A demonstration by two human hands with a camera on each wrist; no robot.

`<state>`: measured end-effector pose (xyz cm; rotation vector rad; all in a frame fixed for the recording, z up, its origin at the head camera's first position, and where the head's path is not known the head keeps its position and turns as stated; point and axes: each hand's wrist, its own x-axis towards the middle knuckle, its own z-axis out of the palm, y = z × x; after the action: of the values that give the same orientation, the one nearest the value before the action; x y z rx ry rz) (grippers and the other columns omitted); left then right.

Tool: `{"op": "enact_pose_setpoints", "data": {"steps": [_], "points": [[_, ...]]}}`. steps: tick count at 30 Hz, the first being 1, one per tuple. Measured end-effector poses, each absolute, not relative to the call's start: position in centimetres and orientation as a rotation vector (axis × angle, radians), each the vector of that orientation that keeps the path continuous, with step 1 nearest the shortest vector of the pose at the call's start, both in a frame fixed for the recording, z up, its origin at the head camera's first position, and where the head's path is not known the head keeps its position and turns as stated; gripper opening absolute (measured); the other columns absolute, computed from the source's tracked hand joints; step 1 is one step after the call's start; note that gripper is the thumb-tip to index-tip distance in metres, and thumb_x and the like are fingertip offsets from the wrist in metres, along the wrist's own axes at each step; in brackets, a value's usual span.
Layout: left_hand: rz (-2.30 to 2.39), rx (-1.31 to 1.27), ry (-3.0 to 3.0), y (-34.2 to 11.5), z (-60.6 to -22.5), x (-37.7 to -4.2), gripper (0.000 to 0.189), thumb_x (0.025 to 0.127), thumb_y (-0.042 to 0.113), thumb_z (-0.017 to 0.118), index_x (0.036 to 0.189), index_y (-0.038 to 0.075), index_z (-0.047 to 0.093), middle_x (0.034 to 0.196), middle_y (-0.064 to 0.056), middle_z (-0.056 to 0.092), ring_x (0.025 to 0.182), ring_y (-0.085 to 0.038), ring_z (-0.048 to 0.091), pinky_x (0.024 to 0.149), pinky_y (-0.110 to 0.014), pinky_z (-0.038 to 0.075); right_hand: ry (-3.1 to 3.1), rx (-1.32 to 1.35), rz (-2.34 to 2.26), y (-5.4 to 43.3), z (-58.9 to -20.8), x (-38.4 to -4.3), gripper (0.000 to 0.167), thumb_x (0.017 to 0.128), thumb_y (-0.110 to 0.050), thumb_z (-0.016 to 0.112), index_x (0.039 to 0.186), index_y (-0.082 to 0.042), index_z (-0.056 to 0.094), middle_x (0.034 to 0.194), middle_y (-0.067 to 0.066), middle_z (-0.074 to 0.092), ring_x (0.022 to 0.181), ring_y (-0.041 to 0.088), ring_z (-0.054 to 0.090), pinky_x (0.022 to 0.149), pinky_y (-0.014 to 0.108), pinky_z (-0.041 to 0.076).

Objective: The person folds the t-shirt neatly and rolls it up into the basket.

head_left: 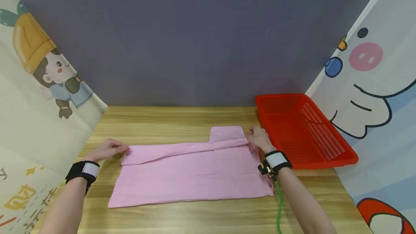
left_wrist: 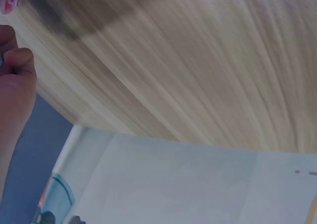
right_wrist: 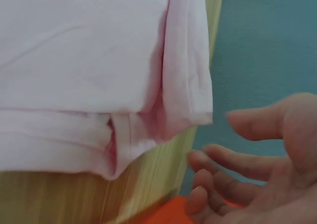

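Observation:
A pink shirt (head_left: 188, 176) lies sideways on the wooden table, its far side turned over in a long narrow strip (head_left: 146, 153). Near the right end, a square sleeve-like flap (head_left: 226, 133) sticks out beyond that strip. My left hand (head_left: 108, 150) pinches the strip's far left corner between thumb and fingers. In the left wrist view only part of this hand (left_wrist: 17, 80) shows, fingers bent. My right hand (head_left: 260, 140) is beside the shirt's far right corner. Its thumb and fingers are spread, with no cloth between them in the right wrist view, just off the folded edge (right_wrist: 188, 85).
A red plastic basket (head_left: 344, 158) with slotted sides stands close to the right hand and forearm. A green cable (head_left: 279, 205) hangs from the right wrist band. Printed sheets (head_left: 42, 129) flank both sides, and a dark grey panel (head_left: 182, 46) rises behind the table.

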<state>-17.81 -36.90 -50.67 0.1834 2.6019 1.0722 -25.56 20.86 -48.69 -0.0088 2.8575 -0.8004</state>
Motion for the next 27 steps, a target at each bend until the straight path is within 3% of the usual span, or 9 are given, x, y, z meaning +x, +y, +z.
{"op": "enact_pose_setpoints", "data": {"steps": [1, 3, 6, 8, 10, 16, 21, 27], "points": [[1.087, 0.192, 2.612, -36.5, -50.7, -18.0, 0.029, 0.1, 0.019, 0.062, 0.11, -0.005, 0.074, 0.108, -0.02, 0.075, 0.093, -0.013, 0.067, 0.08, -0.03, 0.055, 2.878, -0.033, -0.801, 20.6, -48.7, -26.0, 0.046, 0.099, -0.025, 0.056, 0.131, 0.008, 0.058, 0.121, 0.028, 0.065, 0.106, 0.039, 0.061, 0.097, 0.055, 0.051], [1.1, 0.247, 2.633, -35.7, -50.9, -18.4, 0.026, 0.098, 0.016, 0.065, 0.109, -0.007, 0.073, 0.102, -0.02, 0.075, 0.084, -0.01, 0.063, 0.072, -0.027, 0.054, 2.91, -0.076, -0.778, 20.1, -48.7, -27.0, 0.041, 0.099, -0.025, 0.055, 0.123, 0.008, 0.063, 0.106, 0.025, 0.068, 0.098, 0.037, 0.061, 0.089, 0.049, 0.053], [1.131, 0.264, 2.646, -34.4, -51.6, -19.1, 0.02, 0.093, 0.013, 0.071, 0.102, -0.004, 0.074, 0.093, -0.015, 0.074, 0.075, -0.007, 0.058, 0.064, -0.022, 0.05, 2.916, -0.071, -0.712, 19.4, -48.7, -28.3, 0.031, 0.097, -0.025, 0.054, 0.09, 0.002, 0.066, 0.073, 0.011, 0.058, 0.074, 0.028, 0.055, 0.065, 0.036, 0.046], [1.118, 0.274, 2.669, -33.8, -52.0, -19.4, 0.017, 0.091, 0.012, 0.074, 0.099, -0.003, 0.075, 0.09, -0.012, 0.074, 0.074, -0.007, 0.058, 0.064, -0.021, 0.049, 2.897, -0.054, -0.652, 19.1, -48.7, -28.9, 0.032, 0.095, -0.025, 0.054, 0.07, -0.006, 0.056, 0.06, 0.002, 0.043, 0.061, 0.021, 0.045, 0.056, 0.03, 0.033], [1.117, 0.246, 2.684, -33.2, -52.2, -19.5, 0.015, 0.088, 0.011, 0.076, 0.097, -0.002, 0.075, 0.087, -0.01, 0.074, 0.075, -0.009, 0.059, 0.064, -0.02, 0.049, 2.867, -0.052, -0.612, 18.9, -48.7, -29.3, 0.036, 0.093, -0.024, 0.055, 0.06, -0.012, 0.045, 0.055, -0.002, 0.035, 0.055, 0.017, 0.04, 0.052, 0.027, 0.028], [1.107, 0.198, 2.742, -33.0, -52.2, -19.5, 0.015, 0.085, 0.007, 0.077, 0.097, -0.003, 0.074, 0.085, -0.01, 0.07, 0.075, -0.014, 0.056, 0.061, -0.022, 0.047, 2.803, -0.076, -0.624, 18.8, -49.3, -30.1, 0.034, 0.082, -0.014, 0.057, 0.055, -0.014, 0.037, 0.055, -0.002, 0.031, 0.051, 0.014, 0.034, 0.047, 0.024, 0.025], [1.091, 0.093, 2.81, -33.8, -52.1, -19.1, 0.014, 0.085, 0.006, 0.077, 0.097, -0.002, 0.074, 0.085, -0.009, 0.067, 0.076, -0.017, 0.053, 0.059, -0.023, 0.044, 2.804, -0.071, -0.632, 18.7, -49.8, -31.0, 0.029, 0.073, -0.008, 0.059, 0.053, -0.013, 0.04, 0.054, -0.002, 0.033, 0.05, 0.015, 0.035, 0.045, 0.023, 0.025], [1.087, 0.064, 2.764, -33.8, -52.1, -18.8, 0.018, 0.087, 0.006, 0.076, 0.101, -0.003, 0.073, 0.086, -0.01, 0.066, 0.078, -0.019, 0.055, 0.061, -0.023, 0.047, 2.825, 0.013, -0.645, 17.8, -50.2, -31.8, 0.017, 0.076, -0.013, 0.066, 0.07, -0.001, 0.056, 0.068, 0.007, 0.047, 0.065, 0.022, 0.046, 0.054, 0.028, 0.037]]}}
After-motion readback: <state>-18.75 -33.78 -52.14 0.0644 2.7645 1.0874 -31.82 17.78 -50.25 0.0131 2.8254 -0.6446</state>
